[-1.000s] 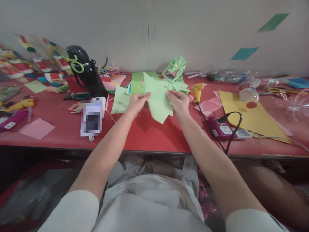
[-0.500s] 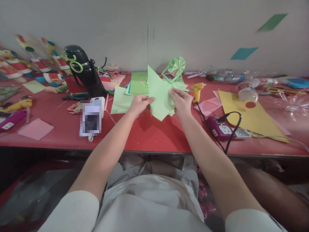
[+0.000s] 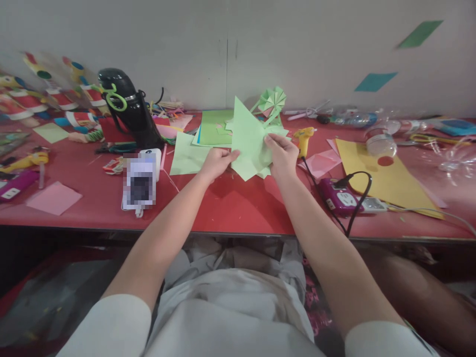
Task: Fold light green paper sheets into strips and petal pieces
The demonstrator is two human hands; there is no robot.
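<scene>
A folded light green paper is held up above the red table, its pointed corner upward. My left hand pinches its left edge between thumb and fingers. At its right edge, my right hand is closed on the same paper. Behind it stands a folded green paper flower. Flat green sheets with scraps on them lie behind my hands, and another pale green sheet is beside my left hand.
On the left are a black bottle, a phone and paper-and-cup figures. To the right are a yellow glue gun, a purple power strip with cables, yellow paper and a plastic bottle. A person's leg shows at lower right.
The held green paper has shifted slightly right and up, with its face turned a little. Both hands have moved slightly right and keep their hold.
</scene>
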